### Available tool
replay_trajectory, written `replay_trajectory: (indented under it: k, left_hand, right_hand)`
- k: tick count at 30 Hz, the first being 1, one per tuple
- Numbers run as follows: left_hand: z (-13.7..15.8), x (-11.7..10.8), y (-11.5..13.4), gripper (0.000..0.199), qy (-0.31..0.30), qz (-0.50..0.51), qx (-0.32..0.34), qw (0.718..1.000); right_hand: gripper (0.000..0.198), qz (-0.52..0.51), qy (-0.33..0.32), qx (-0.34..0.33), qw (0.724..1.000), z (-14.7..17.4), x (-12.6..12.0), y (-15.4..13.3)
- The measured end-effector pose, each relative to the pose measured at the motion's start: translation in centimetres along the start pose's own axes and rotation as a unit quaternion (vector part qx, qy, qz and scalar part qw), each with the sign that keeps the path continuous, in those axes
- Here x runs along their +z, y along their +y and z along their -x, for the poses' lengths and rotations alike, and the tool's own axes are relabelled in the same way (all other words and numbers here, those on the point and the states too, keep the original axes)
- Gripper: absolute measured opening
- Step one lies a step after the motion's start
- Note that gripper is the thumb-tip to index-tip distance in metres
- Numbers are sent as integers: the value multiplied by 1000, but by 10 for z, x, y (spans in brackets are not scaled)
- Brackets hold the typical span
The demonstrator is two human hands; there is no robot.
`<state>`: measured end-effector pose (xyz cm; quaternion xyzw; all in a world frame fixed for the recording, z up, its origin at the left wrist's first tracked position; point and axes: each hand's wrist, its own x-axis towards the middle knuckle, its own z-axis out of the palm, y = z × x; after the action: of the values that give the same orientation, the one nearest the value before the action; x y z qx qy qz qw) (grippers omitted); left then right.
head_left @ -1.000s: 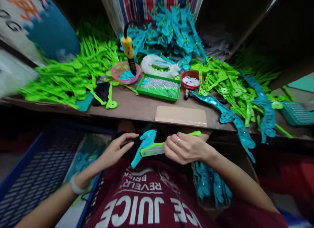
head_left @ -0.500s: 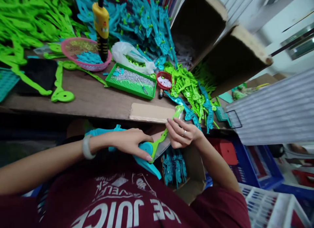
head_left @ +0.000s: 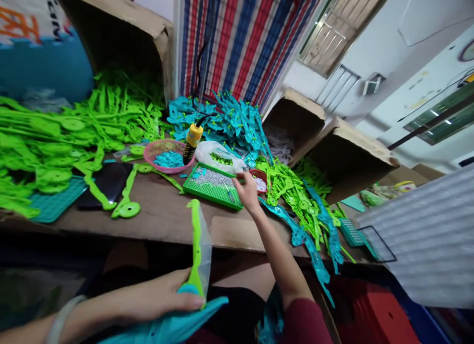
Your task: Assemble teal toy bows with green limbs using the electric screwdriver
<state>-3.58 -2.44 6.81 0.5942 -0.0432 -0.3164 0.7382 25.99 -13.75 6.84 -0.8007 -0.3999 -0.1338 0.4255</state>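
Teal and lime-green flat plastic toy piece, smooth and glossy with a clear film along its green arm, lay near me under my left hand, whose fingers pressed down on its round hub. My right hand reached far across, fingers curled at the small red round basket beside the green perforated plastic tray of silvery screws; I could not tell whether it gripped anything. Worn brown wooden bench carried heaps of green and teal parts, with open cardboard boxes and a striped tarpaulin behind.
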Motion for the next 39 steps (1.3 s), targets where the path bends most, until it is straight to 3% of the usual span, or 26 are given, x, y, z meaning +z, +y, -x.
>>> replay_trajectory:
  k: [3,5,7,9,13,16,18,20,23,26,31,34,39]
  left_hand:
    - [16,-16,-15,67,91,37,-29,995]
    - [22,-22,-22,67,164,58,-41,984]
    - [28,-25,-28,67,217,86,-39,972]
    - [32,-28,-31,67,236,125,-29,963]
    - [40,-32,-34,65,201,180,-28,963]
    - [39,-35,-39,57,163,177,-54,969]
    - [32,-38,-43,51,134,180,-60,973]
    - [20,-40,-44,46,102,188,-61,975]
    - [-3,-40,-35,46,57,200,-54,977]
    - [-24,-32,-21,47,12,202,-36,979]
    - [-40,-11,-10,54,-1,162,-19,987]
    - [-45,-5,-12,56,8,160,-26,987]
    - [-53,-12,-27,57,15,194,-35,980]
  right_hand:
    - [47,-90,-70,4,993,-57,78,-17]
    - [49,-152,-114,-6,982,-88,119,-33]
    - [42,-199,-142,-18,969,-111,145,-49]
    - [38,-223,-145,-19,964,-123,153,-62]
    - [34,-335,-110,42,935,-111,119,-78]
    - [37,-395,-166,93,899,-74,72,-87]
    - [43,-388,-181,123,895,-42,39,-97]
    - [45,-380,-150,144,902,-7,9,-114]
    - [40,-386,-24,142,911,45,-23,-147]
    - [34,-407,57,100,906,88,-37,-174]
    - [29,-399,63,59,913,131,-44,-186]
    - [32,-372,51,76,924,138,-46,-185]
    - [69,-365,48,125,921,116,-51,-174]
